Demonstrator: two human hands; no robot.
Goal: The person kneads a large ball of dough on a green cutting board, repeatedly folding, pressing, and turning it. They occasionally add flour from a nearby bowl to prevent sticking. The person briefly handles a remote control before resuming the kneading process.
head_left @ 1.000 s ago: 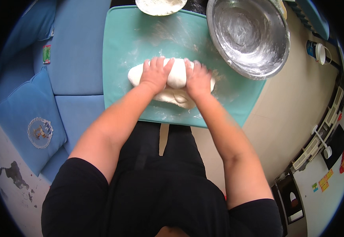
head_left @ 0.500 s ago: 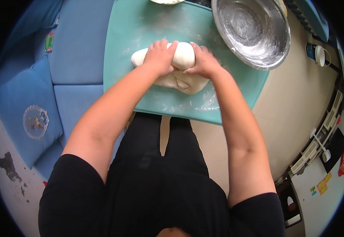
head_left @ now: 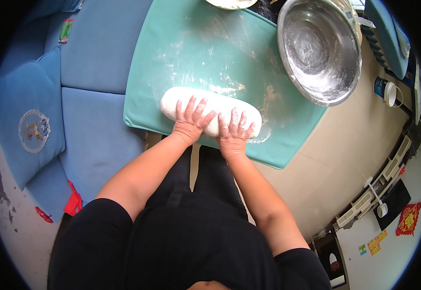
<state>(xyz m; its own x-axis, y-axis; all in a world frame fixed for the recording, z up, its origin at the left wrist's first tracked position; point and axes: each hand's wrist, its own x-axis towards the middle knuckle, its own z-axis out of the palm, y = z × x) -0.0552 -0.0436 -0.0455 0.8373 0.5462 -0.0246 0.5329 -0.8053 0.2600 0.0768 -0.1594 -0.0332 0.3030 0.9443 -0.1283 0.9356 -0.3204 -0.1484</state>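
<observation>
A thick, smooth log of white dough (head_left: 220,102) lies slantwise near the close edge of the teal tabletop (head_left: 171,53). On the dough's near side, left of its middle, rests my left hand (head_left: 189,122), fingers spread over the top. My right hand (head_left: 234,131) lies beside it toward the right end, its fingers also stretched out and apart over the dough. Flour whitens the fingers of both hands. The palms press against the near face of the log, and its underside is hidden.
A large floury metal basin (head_left: 316,94) stands at the table's far right corner. Part of another bowl (head_left: 232,4) shows at the far edge. Flour smears streak the tabletop. A blue sofa (head_left: 99,48) sits along the left, and a white bucket (head_left: 390,93) is on the right.
The folded dough has become one smooth log lying closer to me. Both hands have come nearer and now lie spread over it instead of gripping its top and side.
</observation>
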